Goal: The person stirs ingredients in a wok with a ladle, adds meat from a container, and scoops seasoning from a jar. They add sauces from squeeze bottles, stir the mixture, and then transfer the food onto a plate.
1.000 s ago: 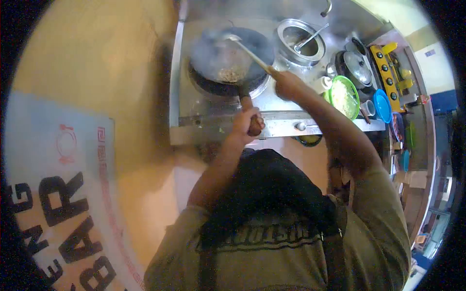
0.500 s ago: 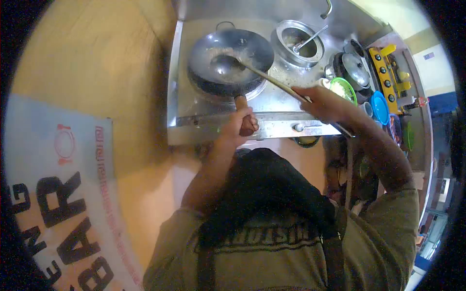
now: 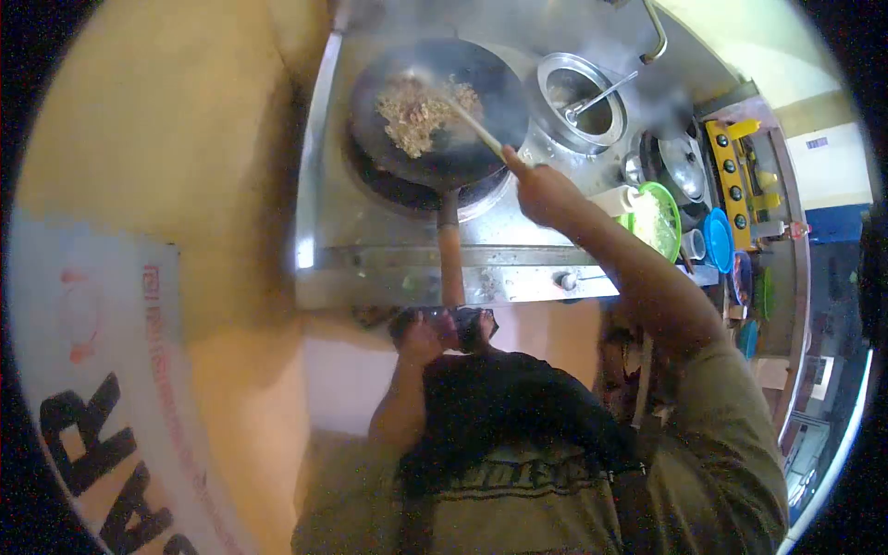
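Note:
My right hand (image 3: 548,192) is closed round the long handle of a wok ladle (image 3: 483,137), index finger lying along it. The ladle's head is in the far part of a dark wok (image 3: 495,79), partly lost in steam and food. Brown, grainy food (image 3: 412,120) is spread over the wok's bottom, with steam rising. The wok sits on a burner, and its wooden handle (image 3: 450,264) points toward me. Just below that handle's end is my left hand (image 3: 424,340), off the handle. It is dark and blurred, so its fingers cannot be made out clearly.
Right of the wok stands a metal pot (image 3: 539,88) with another ladle (image 3: 601,95) in it. A green basket (image 3: 678,222) of pale shreds, a blue bowl (image 3: 719,239), a lidded pan (image 3: 683,171) and a yellow stove (image 3: 733,176) lie farther right. A tap (image 3: 655,37) hangs above.
My left hand has let go of the wok handle and dropped toward my body. The ladle's head has moved farther back in the wok, and brown food now covers its middle. The view has shifted.

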A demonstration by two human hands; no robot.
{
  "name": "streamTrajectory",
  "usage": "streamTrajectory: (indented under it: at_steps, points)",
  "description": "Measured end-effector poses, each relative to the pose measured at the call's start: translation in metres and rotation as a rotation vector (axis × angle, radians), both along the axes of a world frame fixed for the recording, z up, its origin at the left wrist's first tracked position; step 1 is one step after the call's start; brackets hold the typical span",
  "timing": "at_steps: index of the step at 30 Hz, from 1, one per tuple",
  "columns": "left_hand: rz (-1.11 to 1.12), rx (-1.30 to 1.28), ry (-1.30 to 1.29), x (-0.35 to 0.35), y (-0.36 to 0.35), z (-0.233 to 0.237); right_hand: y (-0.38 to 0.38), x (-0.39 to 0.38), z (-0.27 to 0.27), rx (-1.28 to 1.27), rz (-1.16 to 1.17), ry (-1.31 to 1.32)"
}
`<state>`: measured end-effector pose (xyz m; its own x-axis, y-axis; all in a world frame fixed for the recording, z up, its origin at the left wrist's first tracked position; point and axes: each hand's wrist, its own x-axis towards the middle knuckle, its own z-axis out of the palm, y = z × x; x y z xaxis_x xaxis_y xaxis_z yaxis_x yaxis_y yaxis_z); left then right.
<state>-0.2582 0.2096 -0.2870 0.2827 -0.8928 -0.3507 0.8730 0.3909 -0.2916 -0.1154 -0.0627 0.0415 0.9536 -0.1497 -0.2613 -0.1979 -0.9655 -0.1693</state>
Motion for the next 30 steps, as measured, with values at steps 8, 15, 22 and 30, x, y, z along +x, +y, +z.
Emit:
streamTrajectory:
  at_steps: [8, 15, 22, 30]
  points:
    - [0.023, 0.176, -0.043, 0.004, -0.058, -0.061, -0.036, -0.06, 0.036, -0.302, 0.122, 0.089]
    - [-0.606, 0.338, -0.788, 0.024, -0.047, 0.084, 0.019, -0.074, 0.055, -0.27, 0.275, 0.241]
    - [-0.133, 0.292, -0.518, 0.103, -0.08, 0.183, -0.03, -0.071, 0.032, -0.392, 0.206, 0.022]
    - [-0.11, 0.334, -0.502, 0.074, -0.074, 0.259, -0.059, -0.077, 0.138, -0.629, 0.358, -0.029]
